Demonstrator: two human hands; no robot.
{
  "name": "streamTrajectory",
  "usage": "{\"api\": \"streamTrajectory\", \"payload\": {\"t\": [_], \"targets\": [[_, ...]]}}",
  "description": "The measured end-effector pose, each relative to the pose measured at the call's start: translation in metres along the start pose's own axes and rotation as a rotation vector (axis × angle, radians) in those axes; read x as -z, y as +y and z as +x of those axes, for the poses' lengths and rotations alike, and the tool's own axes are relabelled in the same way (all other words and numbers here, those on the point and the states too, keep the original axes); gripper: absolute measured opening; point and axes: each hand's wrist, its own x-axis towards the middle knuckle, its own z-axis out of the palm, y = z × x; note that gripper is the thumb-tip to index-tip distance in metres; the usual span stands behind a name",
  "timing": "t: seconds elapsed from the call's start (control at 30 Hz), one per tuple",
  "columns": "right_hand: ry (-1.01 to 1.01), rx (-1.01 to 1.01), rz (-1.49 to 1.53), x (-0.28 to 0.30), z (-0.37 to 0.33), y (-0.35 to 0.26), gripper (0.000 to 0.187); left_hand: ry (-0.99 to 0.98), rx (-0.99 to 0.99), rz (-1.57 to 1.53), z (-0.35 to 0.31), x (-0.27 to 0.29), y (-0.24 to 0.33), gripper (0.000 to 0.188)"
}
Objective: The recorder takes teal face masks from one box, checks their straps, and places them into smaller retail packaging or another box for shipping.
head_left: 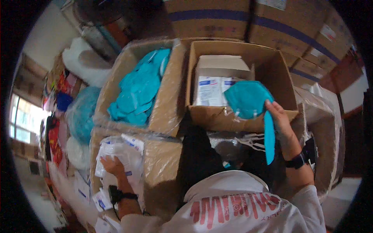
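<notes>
My right hand (279,116) is closed on teal face masks. One mask (248,97) faces up in front of the open carton, and a second teal piece (269,138) hangs edge-on below my fingers. White elastic straps (250,140) dangle beside it. At the lower left, my left hand (113,166) reaches onto a pile of clear and white printed plastic packets (132,165). Its fingers look apart against the packets, with nothing plainly gripped.
An open carton (241,120) ahead holds a smaller white box (223,62) and printed packets (210,91). Left of it, a plastic-lined carton (167,97) contains many teal masks (138,91). Stacked cartons (210,23) stand behind; another plastic-lined carton (322,136) is at right.
</notes>
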Motion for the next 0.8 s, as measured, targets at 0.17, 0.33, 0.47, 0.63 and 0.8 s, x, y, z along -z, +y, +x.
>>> {"api": "streamTrajectory", "payload": {"t": [0.17,0.33,0.47,0.63,0.8], "targets": [[-0.222,0.003,-0.044,-0.014,-0.021,-0.007,0.028,-0.401,-0.048,-1.364,0.098,0.126,0.235,0.042],[-0.426,-0.01,-0.027,-0.019,-0.037,-0.01,0.026,-1.063,-0.465,-1.787,0.098,0.252,0.389,0.055],[0.102,0.323,-0.077,0.004,-0.029,0.007,0.023,-1.335,-0.209,-1.862,0.075,0.259,0.426,0.034],[0.406,0.534,-0.194,0.001,-0.018,0.005,0.019,-1.273,-0.096,-1.793,0.032,0.276,0.438,0.036],[0.417,0.536,-0.269,-0.006,-0.008,0.014,0.018,-1.253,0.009,-2.105,0.014,0.295,0.436,0.037]]}}
